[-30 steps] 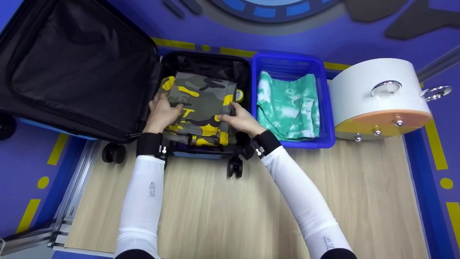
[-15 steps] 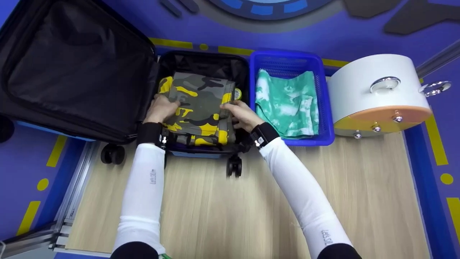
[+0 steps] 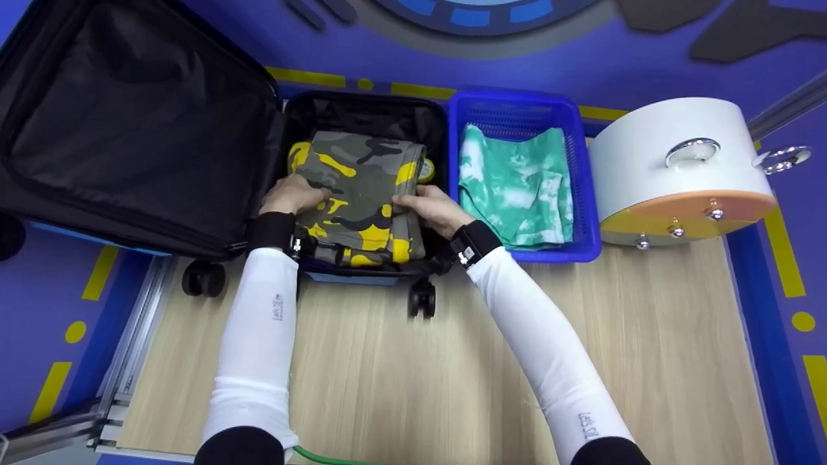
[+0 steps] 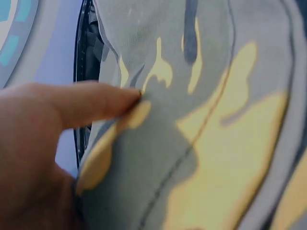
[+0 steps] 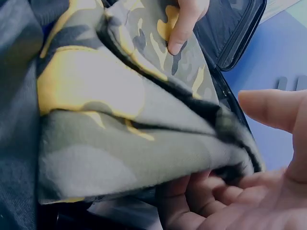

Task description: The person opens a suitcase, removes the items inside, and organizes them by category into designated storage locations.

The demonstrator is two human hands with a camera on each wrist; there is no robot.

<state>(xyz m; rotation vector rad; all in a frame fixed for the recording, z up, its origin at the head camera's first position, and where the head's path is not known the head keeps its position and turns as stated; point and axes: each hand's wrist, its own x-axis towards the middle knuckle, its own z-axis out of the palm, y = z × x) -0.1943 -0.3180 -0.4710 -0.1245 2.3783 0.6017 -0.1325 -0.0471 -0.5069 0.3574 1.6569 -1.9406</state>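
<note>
A folded grey, black and yellow camouflage garment (image 3: pixel 355 187) lies in the bottom half of an open black suitcase (image 3: pixel 362 100). My left hand (image 3: pixel 294 195) holds its left edge, thumb on top and the other fingers hidden beneath. The left wrist view shows the left thumb (image 4: pixel 105 99) pressed on the cloth. At the right edge, my right hand (image 3: pixel 438 208) grips the garment with its thumb above. In the right wrist view several right fingers (image 5: pixel 211 201) curl under the folded layers, which are bunched there. A small yellow-rimmed round lid (image 3: pixel 427 170) shows beside the garment.
The suitcase lid (image 3: pixel 136 129) leans open at left. A blue basket (image 3: pixel 585 194) with a green-and-white tie-dyed cloth (image 3: pixel 517 187) stands close on the right. Beyond it is a white drum-shaped box (image 3: pixel 678 148) with metal handles. A blue wall runs behind.
The right hand has shifted its grip, its fingers now further under the garment's right edge. The left hand has moved slightly at the left edge. A green cord now shows by the left elbow.
</note>
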